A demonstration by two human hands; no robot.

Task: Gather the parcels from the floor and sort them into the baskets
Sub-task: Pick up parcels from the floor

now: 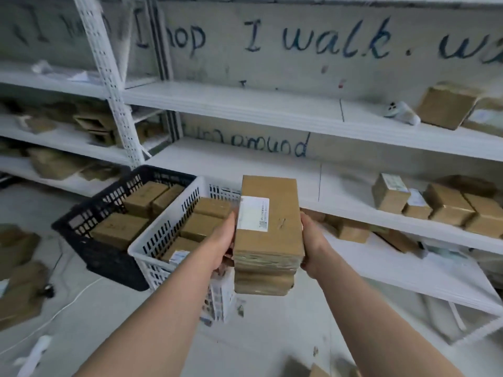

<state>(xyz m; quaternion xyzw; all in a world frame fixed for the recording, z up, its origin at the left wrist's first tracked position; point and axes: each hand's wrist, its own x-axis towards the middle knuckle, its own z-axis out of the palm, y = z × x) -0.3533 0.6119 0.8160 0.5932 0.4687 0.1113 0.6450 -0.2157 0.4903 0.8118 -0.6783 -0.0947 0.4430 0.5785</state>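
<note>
1. Now the stack of cardboard parcels (269,229) hangs between both hands, just above the near end of the white basket (163,229).
2. Left hand (223,240) and right hand (313,243) each clamp a long side. The grip pinches the stack from both flanks, likely so the boxes cannot slide apart.
3. Beside it the black basket (89,240) also holds parcels, so checking the label probably comes next.
4. Loose parcels (19,268) lie on the floor at left, so the gathering looks unfinished.
</note>
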